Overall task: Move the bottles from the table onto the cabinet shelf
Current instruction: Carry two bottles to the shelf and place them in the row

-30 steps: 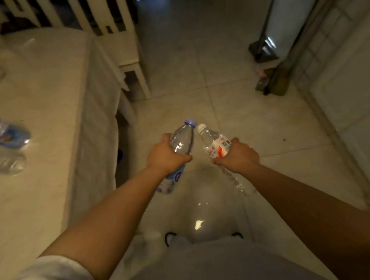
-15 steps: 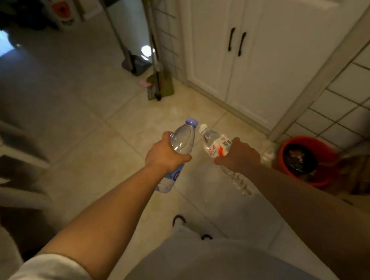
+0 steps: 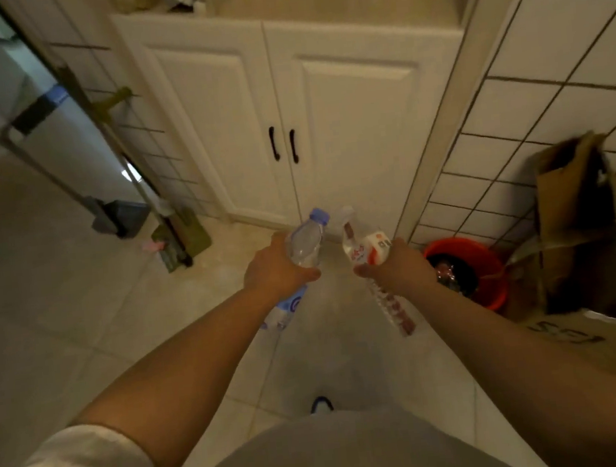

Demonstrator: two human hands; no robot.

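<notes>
My left hand (image 3: 274,270) grips a clear blue-capped bottle (image 3: 305,243) with a blue label, its neck tilted forward and right. My right hand (image 3: 396,268) grips a clear white-capped bottle (image 3: 366,250) with a red and white label, its neck leaning left toward the other cap. Both are held out over the tiled floor. Straight ahead stands the white cabinet (image 3: 285,96) with two shut doors and black handles. Its open shelf (image 3: 333,1) runs across the top, with several items along the back edge.
A mop and a dustpan (image 3: 120,217) lean by the tiled wall on the left. A red bucket (image 3: 468,270) and cardboard boxes (image 3: 580,222) crowd the floor at the right. Tiled wall (image 3: 547,78) flanks the cabinet's right side.
The view has swung right, away from the table, until the cabinet and its shelf face me. Both hands keep the same bottles held out in front.
</notes>
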